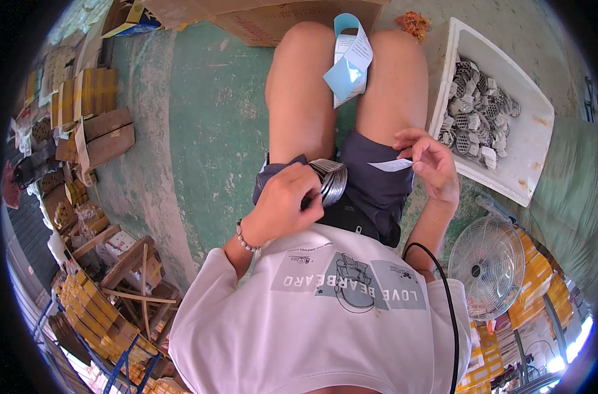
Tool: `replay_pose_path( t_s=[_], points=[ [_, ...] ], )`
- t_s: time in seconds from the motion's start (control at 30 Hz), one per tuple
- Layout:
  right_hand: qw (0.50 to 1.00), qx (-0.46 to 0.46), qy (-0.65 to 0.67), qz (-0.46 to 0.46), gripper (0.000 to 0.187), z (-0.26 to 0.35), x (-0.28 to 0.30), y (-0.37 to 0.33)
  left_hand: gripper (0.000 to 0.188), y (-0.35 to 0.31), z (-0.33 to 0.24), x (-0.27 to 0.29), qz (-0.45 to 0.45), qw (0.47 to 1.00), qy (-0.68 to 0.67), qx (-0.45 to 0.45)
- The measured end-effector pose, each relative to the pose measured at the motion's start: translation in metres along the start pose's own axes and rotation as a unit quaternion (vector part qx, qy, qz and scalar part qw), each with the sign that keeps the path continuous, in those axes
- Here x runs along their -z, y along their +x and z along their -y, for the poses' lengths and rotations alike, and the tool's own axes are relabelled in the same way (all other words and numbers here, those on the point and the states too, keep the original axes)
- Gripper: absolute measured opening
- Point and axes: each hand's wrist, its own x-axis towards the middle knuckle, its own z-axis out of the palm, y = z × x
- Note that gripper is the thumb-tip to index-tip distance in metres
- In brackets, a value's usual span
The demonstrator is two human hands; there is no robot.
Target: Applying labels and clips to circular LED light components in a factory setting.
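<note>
The left hand is clamped on a stack of grey metal rings over the lap. At its three o'clock, the right hand pinches a peeled white label, not yet stuck on. Many ring parts wait in the white foam box.

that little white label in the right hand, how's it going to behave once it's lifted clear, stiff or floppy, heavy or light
The white label looks paper-thin, so it is probably very light and floppy; pinched at one end by the right hand, its free end sticks out nearly flat, hinting at slight stiffness. The floor fan nearby could flutter it if it is running. It likely creases easily.
</note>
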Motion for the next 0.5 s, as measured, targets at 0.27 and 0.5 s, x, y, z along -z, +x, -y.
replay_pose_path(
  t_s=[0.27,0.5],
  points=[
    [1.0,-0.002,-0.008,-0.004,0.018,0.004,-0.005,0.001,0.021,-0.001,0.005,-0.005,0.067,0.994,-0.085,0.004],
    [1.0,0.004,-0.007,-0.006,0.018,0.001,-0.005,0.001,0.023,-0.008,0.016,-0.013,0.041,0.994,-0.063,-0.075]
  ],
)
